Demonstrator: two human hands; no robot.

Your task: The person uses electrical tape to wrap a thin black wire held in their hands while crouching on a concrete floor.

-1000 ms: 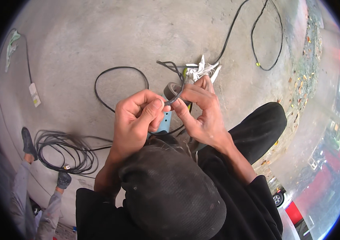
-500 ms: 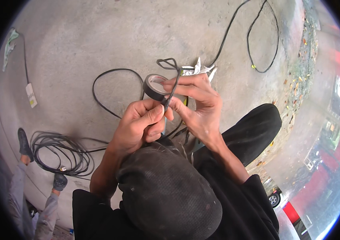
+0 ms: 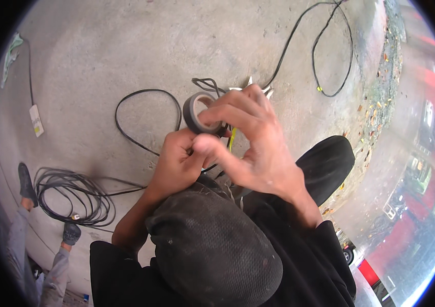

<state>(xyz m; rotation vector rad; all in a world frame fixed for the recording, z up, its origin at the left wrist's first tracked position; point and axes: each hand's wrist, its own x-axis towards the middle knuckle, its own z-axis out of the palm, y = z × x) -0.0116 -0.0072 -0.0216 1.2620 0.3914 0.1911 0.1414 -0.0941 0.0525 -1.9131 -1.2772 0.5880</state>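
My left hand (image 3: 176, 162) is closed in a pinch on a thin black cable; the gripped stretch is mostly hidden behind the fingers. A bent loop of that cable (image 3: 208, 80) sticks out beyond my hands. Just above the left knuckles, my right hand (image 3: 266, 148) holds a roll of black tape (image 3: 190, 116), its fingertips reaching into the roll's pale core. The right thumb is stretched across to the left hand's fingertips. Whether a strip of tape runs from the roll to the cable cannot be made out.
Black cable (image 3: 116, 115) curves over the concrete floor (image 3: 99, 56). A coiled cable (image 3: 40, 197) lies at left, near another person's feet (image 3: 26, 184). Farther left is a white power strip (image 3: 36, 121). More cable (image 3: 313, 56) loops at far right, before scattered leaves (image 3: 378, 110).
My right hand has swung over toward the left, its thumb now across the left fingertips. The tape roll has turned and tilted slightly. The left hand has rolled over, hiding the cable.
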